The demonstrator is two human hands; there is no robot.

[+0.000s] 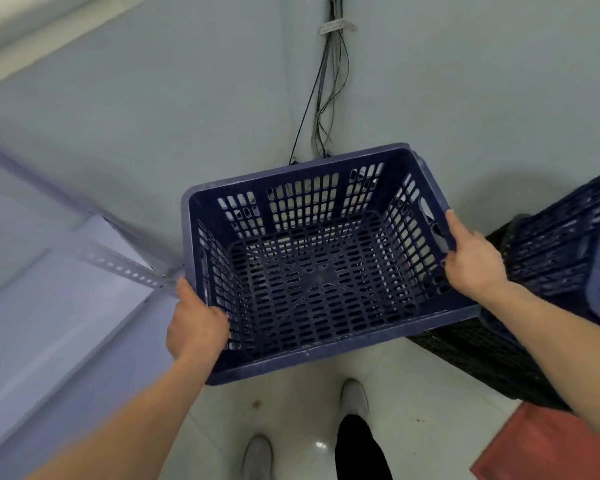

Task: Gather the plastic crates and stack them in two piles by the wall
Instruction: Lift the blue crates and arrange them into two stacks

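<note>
The blue crate (319,282) is held in the air, open side up, before the wall (187,116) corner and above the tiled floor (291,410); the left hand (196,327) has its grip closed over the left rim, fingers curled inside; the right hand (471,261) grips the right rim beside the handle slot; just right, more blue crates (561,251) sit on a black crate (482,358); cables (329,98) hang down the wall.

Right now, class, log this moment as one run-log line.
left hand: grips blue crate | right hand: grips blue crate | blue crate: empty, held above floor | other crates: right
</note>
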